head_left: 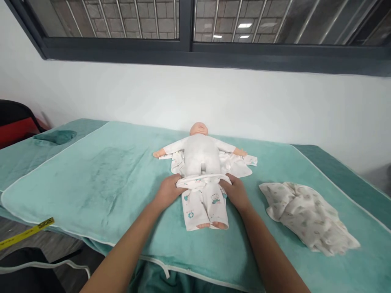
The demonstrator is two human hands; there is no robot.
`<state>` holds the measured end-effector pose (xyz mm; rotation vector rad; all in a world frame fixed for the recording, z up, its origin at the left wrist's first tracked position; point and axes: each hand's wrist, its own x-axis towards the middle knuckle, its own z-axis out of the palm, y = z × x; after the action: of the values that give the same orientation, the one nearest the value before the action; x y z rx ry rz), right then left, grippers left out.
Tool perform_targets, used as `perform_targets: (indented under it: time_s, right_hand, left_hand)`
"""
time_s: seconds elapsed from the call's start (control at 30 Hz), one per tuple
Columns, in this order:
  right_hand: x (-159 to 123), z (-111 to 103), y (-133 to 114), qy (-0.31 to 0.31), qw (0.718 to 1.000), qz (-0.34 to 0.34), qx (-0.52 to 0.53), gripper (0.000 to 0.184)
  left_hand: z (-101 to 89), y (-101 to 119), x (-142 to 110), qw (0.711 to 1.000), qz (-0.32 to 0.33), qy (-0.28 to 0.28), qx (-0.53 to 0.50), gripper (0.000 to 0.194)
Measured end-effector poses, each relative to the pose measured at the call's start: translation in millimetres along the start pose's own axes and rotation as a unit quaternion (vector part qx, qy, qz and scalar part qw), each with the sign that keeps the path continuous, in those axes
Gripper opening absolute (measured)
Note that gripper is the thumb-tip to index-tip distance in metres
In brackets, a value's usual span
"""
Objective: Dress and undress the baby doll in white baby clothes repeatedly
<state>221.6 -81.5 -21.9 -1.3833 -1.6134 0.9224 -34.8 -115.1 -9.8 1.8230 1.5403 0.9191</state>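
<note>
Head view: the left hand [168,190] and the right hand [237,193] each grasp one side of the waistband [200,180] of small white printed trousers [195,204], fingers curled round the cloth and stretching it wide. The trousers lie just between and below the fingers, on a doll [199,148] whose feet show at the hems. An uneven pull could twist the waistband or turn the doll; bunched fabric might catch on its thighs or hips, and a tug taken too hard could slide the whole body. Just beyond the fingers, a spread white printed garment [236,162] lies partly beneath the doll's torso and arms, where its edge might snag. A crumpled patterned cloth [308,217] sits apart, right of the right hand, out of the way on the green blanket [91,171]. Farthest off, the white wall [122,93] stands close behind the doll's head.
</note>
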Motion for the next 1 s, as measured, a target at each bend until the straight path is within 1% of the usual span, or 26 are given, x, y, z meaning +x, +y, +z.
perform_targets:
  time_s: [0.03,0.1,0.13,0.17,0.2,0.23,0.33,0.4,0.43,0.47,0.5,0.57,0.6,0.63,0.7,0.8,0.87,0.93,1.0]
  right_hand:
    - [-3,0,-1,0.007,1.0,0.002,0.007,0.03]
    - [-11,-4,-4,-0.017,1.0,0.002,0.013,0.028]
    - [-17,-7,-6,-0.043,0.999,-0.002,0.016,0.028]
    - [-24,-11,-8,-0.074,0.997,-0.009,0.022,0.03]
    - [-32,-15,-10,-0.107,0.994,-0.02,0.028,0.036]
    - [-40,-19,-12,-0.139,0.989,-0.032,0.035,0.047]
    - [-66,-25,-14,-0.211,0.974,-0.083,0.029,0.091]
    - [-77,-22,-12,-0.217,0.968,-0.122,-0.017,0.113]
    - [-81,-18,-10,-0.203,0.968,-0.139,-0.042,0.119]
    - [-83,-14,-9,-0.18,0.97,-0.15,-0.062,0.12]
    - [-84,-9,-7,-0.153,0.973,-0.157,-0.075,0.116]
    - [-85,-1,-5,-0.102,0.979,-0.16,-0.082,0.101]
    - [-85,1,-4,-0.086,0.98,-0.158,-0.081,0.093]
    - [-85,3,-4,-0.075,0.982,-0.155,-0.082,0.086]
    - [-85,4,-6,-0.068,0.984,-0.141,-0.085,0.078]
    - [-85,-1,-14,-0.084,0.985,-0.105,-0.106,0.065]
    - [-85,-7,-22,-0.108,0.982,-0.075,-0.135,0.054]
    - [-86,-16,-33,-0.123,0.981,-0.043,-0.146,0.048]
    - [-88,-27,-45,-0.157,0.983,-0.009,-0.09,0.045]
  left_hand:
    - [1.1,2,-2,1.0,-0.017,0.01,0.006,0.022]
    - [0.0,7,-6,0.999,-0.029,0.012,-0.015,0.016]
    - [-2.3,9,-10,0.999,-0.022,0.004,-0.037,0.018]
    - [-5.2,12,-14,0.998,-0.007,-0.011,-0.057,0.028]
    - [-8.3,15,-21,0.997,0.015,-0.032,-0.069,0.043]
    - [-10.9,17,-28,0.995,0.038,-0.056,-0.071,0.058]
    - [-10.3,23,-53,0.988,0.093,-0.126,-0.018,0.098]
    - [-1.7,26,-65,0.983,0.112,-0.143,0.04,0.115]
    - [4.3,27,-69,0.981,0.118,-0.139,0.07,0.12]
    - [10.6,27,-71,0.98,0.123,-0.124,0.098,0.121]
    - [16.8,28,-72,0.979,0.128,-0.102,0.122,0.12]
    - [26.7,30,-71,0.976,0.138,-0.05,0.16,0.11]
    - [30.0,31,-70,0.974,0.143,-0.028,0.175,0.104]
    - [32.1,32,-69,0.971,0.149,-0.015,0.186,0.097]
    - [33.4,36,-68,0.968,0.154,-0.007,0.2,0.087]
    - [31.1,48,-72,0.972,0.127,-0.011,0.196,0.072]
    - [27.4,60,-76,0.982,0.096,-0.018,0.159,0.062]
    - [21.1,72,-80,0.994,0.055,-0.035,0.084,0.053]
    - [12.2,82,-82,0.998,-0.004,-0.059,-0.013,0.047]
